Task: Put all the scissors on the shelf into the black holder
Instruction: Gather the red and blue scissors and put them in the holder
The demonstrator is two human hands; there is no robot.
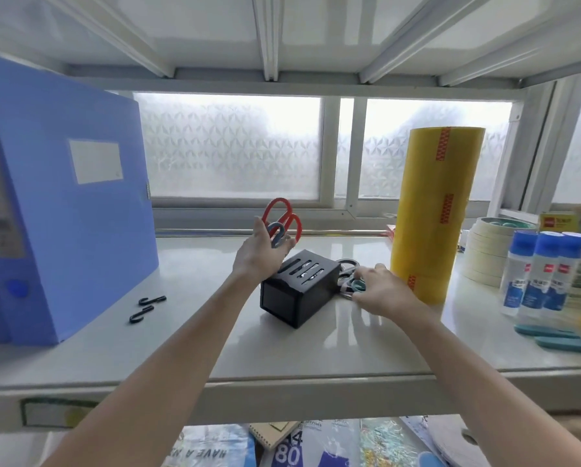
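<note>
While left hand (260, 249) holds red scissors (282, 217), black holder (299, 289) shows slotted top.

Slotted black holder (299, 288) upright; red scissors (282, 217) raised above.

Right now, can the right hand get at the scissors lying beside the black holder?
Probably yes: the right hand already rests on the teal-handled scissors right of the black holder, nothing between.
</note>
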